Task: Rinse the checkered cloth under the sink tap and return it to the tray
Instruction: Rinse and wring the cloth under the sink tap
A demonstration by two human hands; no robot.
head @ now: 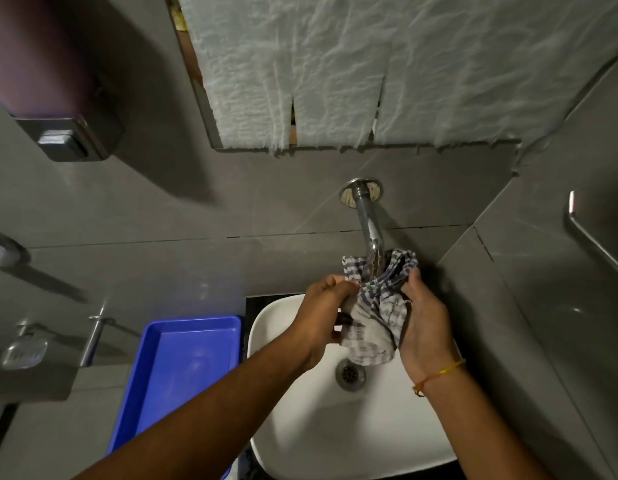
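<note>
Head view, looking down over the basin. I see the checkered cloth [373, 317] bunched between both hands directly above the white sink [300, 427], its upper folds gathered around the spout of the chrome tap [369, 237], which projects from the grey tiled wall. The lower part of the cloth hangs toward the drain [350, 374] without reaching it. My left hand [323, 318] grips the cloth's left edge, fingers curled inward and pressed together on the fabric, thumb on top. My right hand [423, 327] closes on the right edge, fingers wrapped behind the cloth and thumb pressed against its upper hem; a thin orange-yellow band [439, 374] circles that wrist. I cannot tell whether water is running, since the spout's mouth is hidden by the fabric.

The blue tray [182, 368] sits on the counter just beside the sink's left rim, apart from the cloth. On the wall at upper left hangs a soap dispenser [58, 98]; a metal soap dish [23, 351] is mounted lower left. Above the tap, a framed panel is covered with crumpled white paper sheets [369, 64]. A metal rail [591, 237] shows on the right wall.
</note>
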